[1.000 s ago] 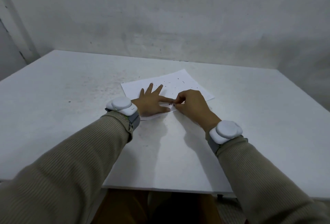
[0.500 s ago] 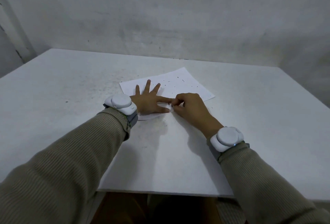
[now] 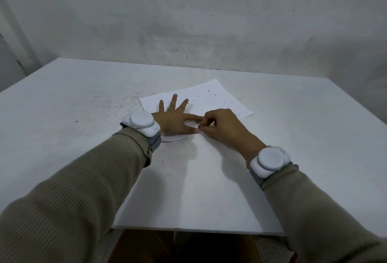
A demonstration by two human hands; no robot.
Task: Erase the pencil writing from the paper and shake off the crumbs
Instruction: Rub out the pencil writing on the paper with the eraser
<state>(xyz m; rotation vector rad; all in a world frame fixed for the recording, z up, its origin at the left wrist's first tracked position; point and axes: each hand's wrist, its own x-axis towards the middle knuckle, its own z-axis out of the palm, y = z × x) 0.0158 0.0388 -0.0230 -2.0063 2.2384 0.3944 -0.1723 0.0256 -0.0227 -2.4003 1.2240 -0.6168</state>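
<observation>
A white sheet of paper (image 3: 211, 99) lies flat on the white table (image 3: 293, 128), turned at an angle. Dark eraser crumbs (image 3: 207, 97) are scattered over its far half. My left hand (image 3: 174, 119) presses flat on the sheet's near left part, fingers spread. My right hand (image 3: 219, 125) sits just right of it, fingertips curled and pinching a small white eraser (image 3: 196, 125) against the paper between my left thumb and forefinger. The eraser is mostly hidden by the fingers. No pencil writing is readable from here.
The table's near edge (image 3: 199, 230) runs across the bottom, with the floor below. Grey smudges and specks (image 3: 117, 103) mark the tabletop left of the paper. A grey wall (image 3: 188, 21) stands close behind the table.
My right hand has slid a little toward me along the paper's near edge with the eraser. My left hand stays pressed on the sheet.
</observation>
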